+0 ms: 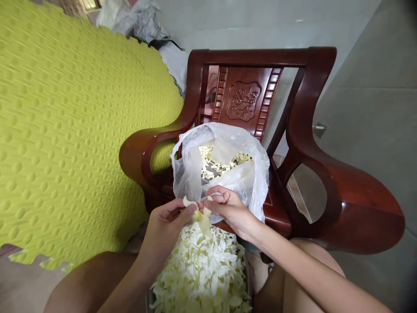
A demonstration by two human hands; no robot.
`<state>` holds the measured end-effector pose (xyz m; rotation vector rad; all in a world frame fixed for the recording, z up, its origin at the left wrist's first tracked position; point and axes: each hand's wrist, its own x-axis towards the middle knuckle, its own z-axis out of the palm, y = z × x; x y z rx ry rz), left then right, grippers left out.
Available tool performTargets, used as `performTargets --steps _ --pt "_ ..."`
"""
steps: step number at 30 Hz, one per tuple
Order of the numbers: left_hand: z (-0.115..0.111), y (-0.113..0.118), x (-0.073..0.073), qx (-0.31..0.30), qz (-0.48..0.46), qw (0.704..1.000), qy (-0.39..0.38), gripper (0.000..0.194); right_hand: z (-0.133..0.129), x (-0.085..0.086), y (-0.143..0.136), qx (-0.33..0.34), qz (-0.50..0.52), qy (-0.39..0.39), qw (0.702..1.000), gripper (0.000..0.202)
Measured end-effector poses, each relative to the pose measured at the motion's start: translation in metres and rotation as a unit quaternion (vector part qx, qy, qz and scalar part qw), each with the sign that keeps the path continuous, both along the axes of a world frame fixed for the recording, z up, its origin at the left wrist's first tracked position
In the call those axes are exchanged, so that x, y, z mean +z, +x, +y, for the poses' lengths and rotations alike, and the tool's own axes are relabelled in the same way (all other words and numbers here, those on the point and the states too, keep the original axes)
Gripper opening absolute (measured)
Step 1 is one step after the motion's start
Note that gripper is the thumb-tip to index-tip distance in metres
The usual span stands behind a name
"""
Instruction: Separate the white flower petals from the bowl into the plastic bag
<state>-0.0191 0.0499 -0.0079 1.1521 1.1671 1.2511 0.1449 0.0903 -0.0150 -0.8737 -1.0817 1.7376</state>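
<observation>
1. Yellow mat: it rises on the left, close by the chair; keep the left elbow from brushing it.
2. Wooden chair: its seat carries the bag steadily enough, I'd judge, so both hands can be left to the fine work.
3. Plastic bag: it stands with its mouth open and pale pieces inside; keep wrists off its soft rim, which could fold inward.
4. Heap of white petals: it is piled high in a container between the knees, just below the hands; work low over it so loose bits drop softly, and avoid pressing it.
5. Left hand and right hand: thumb and fingers are pinched together on each side, both on the blossom; a light grip and small movements should suit.
6. Pale blossom: it is held between the two hands, above the heap's far edge; grip near the base, as the thin petals probably bruise or tear easily.
</observation>
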Motion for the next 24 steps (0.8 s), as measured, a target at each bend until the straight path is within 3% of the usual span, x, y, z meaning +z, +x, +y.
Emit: performTargets --steps 5,7,9,12,14,16,18,20,24 --pt "-0.002 -0.009 0.008 0.132 -0.044 0.985 0.098 0.022 0.044 -0.010 0.030 -0.224 -0.006 -0.011 0.975 0.035" --pt "-0.001 -0.017 0.011 0.177 -0.020 0.976 0.128 0.022 0.065 -0.009 0.051 -0.271 -0.025 0.013 0.962 0.033" --pt "0.003 -0.023 0.014 0.181 0.035 0.974 0.135 0.022 0.077 -0.006 0.068 -0.284 -0.043 0.040 0.957 0.032" --pt "0.009 -0.024 0.014 0.085 0.106 0.983 0.127 0.027 0.071 0.001 0.073 -0.239 -0.089 0.064 0.965 0.029" --pt "0.012 -0.021 0.013 0.045 0.118 0.983 0.132 0.027 0.053 0.007 0.062 -0.167 -0.139 0.083 0.973 0.023" --pt "0.013 -0.018 0.011 0.042 0.141 0.980 0.136 0.024 0.032 0.014 0.047 -0.076 -0.210 0.154 0.962 0.017" --pt "0.013 -0.015 0.009 0.046 0.174 0.973 0.143 0.025 0.012 0.023 0.033 -0.007 -0.270 0.254 0.929 0.018" --pt "0.012 -0.013 0.008 0.042 0.198 0.968 0.145 0.026 0.000 0.030 0.023 0.017 -0.293 0.306 0.906 0.021" --pt "0.012 -0.006 0.007 0.016 0.223 0.963 0.148 0.028 -0.003 0.034 0.020 0.036 -0.290 0.312 0.904 0.026"
